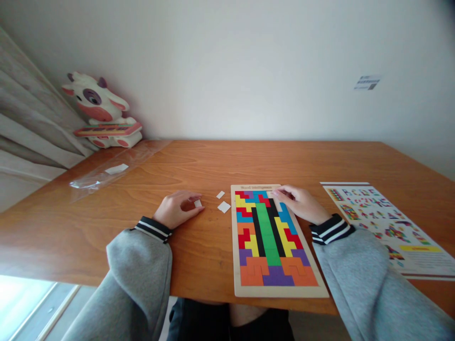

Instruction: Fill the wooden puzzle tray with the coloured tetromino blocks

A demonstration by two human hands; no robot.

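My left hand (177, 208) rests on the table left of the board, thumb and fingertips closed around a small white piece (197, 203). Two more loose pale pieces, a smaller one (221, 194) and a larger, notched one (223, 207), lie between that hand and the board. The wooden block puzzle board (280, 291) is mostly filled with coloured pieces, among them a long green column (268, 232) in the middle. Over the board's top right corner is my right hand (302, 203), its fingertips together at the top row. Whatever lies under those fingertips is hidden.
A printed pattern sheet (387, 222) lies to the right of the board. At the back left stands a cow toy with a keyboard (103, 113), a clear plastic bag (117, 173) in front of it. The table's front edge runs just below the board.
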